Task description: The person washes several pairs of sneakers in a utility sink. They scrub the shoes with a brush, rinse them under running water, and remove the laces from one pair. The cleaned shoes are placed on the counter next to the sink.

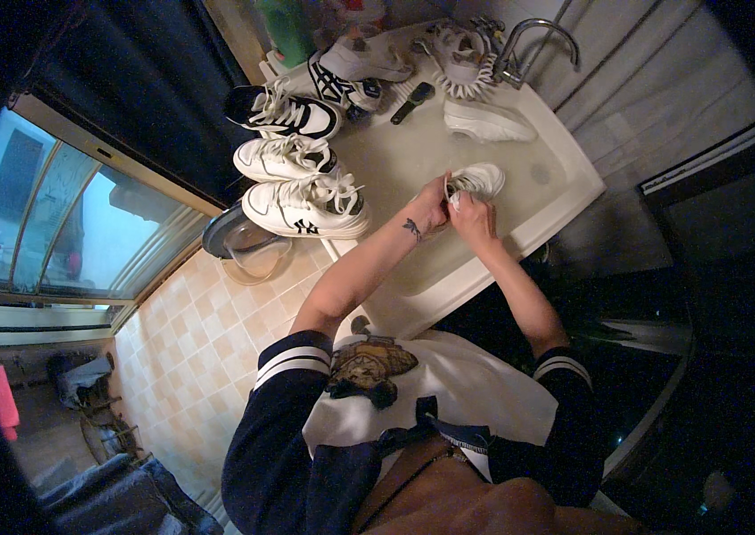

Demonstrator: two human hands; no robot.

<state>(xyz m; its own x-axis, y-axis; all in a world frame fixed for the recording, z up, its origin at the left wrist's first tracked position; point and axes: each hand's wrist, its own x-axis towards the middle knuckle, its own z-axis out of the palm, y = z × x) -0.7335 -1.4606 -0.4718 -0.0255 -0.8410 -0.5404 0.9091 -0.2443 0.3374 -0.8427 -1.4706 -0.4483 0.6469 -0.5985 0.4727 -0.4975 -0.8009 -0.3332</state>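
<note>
Over the white sink basin (568, 212), a wet-looking white sneaker (484, 179) is held between my two hands, its toe pointing up and to the right. My left hand (432, 200) grips the shoe near its opening. Close beside it, my right hand (474, 217) pinches a white part of the shoe near the opening; whether that is the tongue, a lace or a cloth I cannot tell. Another white sneaker (488, 122) lies on its side in the basin beyond. A dark-handled brush (412, 103) rests on the ribbed upper left part of the sink.
Several white and black-and-white sneakers (307, 207) line the sink's left side. More shoes (367, 59) and a white bristled item (468, 80) lie at the back, near the metal faucet (531, 50). A clear basin (257, 251) is at the left, above the tiled floor (197, 348).
</note>
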